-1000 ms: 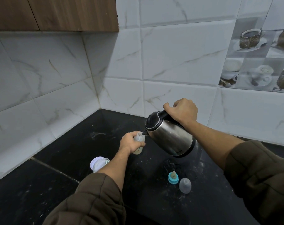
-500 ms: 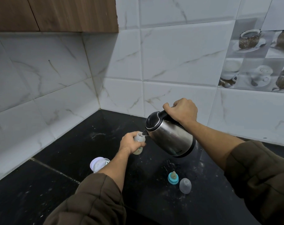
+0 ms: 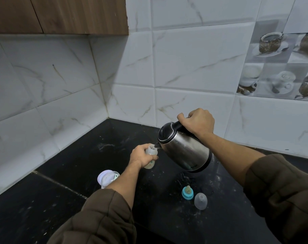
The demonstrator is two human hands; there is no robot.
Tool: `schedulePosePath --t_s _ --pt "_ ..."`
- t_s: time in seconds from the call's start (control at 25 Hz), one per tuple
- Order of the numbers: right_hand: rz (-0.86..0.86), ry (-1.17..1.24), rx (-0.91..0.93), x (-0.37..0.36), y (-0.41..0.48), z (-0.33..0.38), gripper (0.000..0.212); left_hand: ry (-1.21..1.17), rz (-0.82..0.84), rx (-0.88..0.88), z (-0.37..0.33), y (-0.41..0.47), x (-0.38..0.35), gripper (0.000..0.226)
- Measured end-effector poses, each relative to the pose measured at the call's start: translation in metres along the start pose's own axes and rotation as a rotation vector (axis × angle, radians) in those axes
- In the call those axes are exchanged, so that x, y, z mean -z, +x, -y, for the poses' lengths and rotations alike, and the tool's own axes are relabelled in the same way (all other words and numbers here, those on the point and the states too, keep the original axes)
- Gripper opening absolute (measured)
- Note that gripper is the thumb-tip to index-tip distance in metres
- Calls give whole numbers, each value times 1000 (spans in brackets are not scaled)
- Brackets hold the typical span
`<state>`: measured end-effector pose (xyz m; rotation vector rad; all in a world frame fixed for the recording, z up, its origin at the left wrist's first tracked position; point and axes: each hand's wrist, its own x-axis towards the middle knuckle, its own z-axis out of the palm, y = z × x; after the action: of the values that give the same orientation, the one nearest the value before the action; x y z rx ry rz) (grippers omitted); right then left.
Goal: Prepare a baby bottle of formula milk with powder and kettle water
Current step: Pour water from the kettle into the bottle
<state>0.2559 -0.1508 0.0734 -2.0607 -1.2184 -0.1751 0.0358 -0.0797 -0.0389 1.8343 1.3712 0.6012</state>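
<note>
My left hand (image 3: 141,156) wraps around the small baby bottle (image 3: 151,155), a translucent plastic cylinder with a threaded open neck and a faint print low on its side, standing on the black countertop (image 3: 76,166) near the corner. My right hand (image 3: 199,121) grips the black handle of the kettle (image 3: 184,150), a rounded body of brushed steel with a glossy black lid, tilted so its short spout sits right at the bottle's mouth. The counter is dark, polished stone, speckled with pale dust. Nearer me lie the teal screw ring with its tan teat (image 3: 188,191) and, just beside it, a clear domed cap (image 3: 200,201). A clear, white-lidded container (image 3: 107,178) stands beside my left forearm.
</note>
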Motion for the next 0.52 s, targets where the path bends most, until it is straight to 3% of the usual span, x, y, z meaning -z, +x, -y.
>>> schedulePosePath --t_s 0.52 --pt "-8 -3 0 -1 0 -1 52 0 8 -5 3 3 -2 53"
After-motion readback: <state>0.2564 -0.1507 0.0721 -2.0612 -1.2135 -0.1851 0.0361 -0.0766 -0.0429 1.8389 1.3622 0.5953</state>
